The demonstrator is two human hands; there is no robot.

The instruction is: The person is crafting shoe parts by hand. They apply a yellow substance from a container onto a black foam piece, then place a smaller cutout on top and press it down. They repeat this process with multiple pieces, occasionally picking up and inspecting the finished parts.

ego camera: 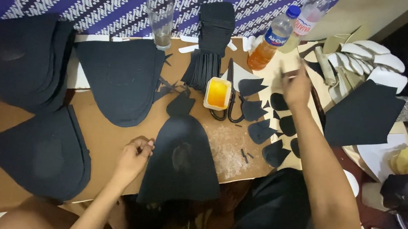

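The right hand (pixel 296 86) is motion-blurred, so whatever thin thing it pinches cannot be made out, while the black scissors (pixel 230 104) lie half hidden behind the yellow tub (pixel 217 93), and the second bottle (pixel 311 13) is cut off by the top edge.

Far edge: an empty glass (pixel 160 20) stood left; two plastic bottles (pixel 272 38) right. Scissors (pixel 231 99) lay centre, beside a yellow-filled tub (pixel 217 93); white cut shapes (pixel 372 54) lay far right.
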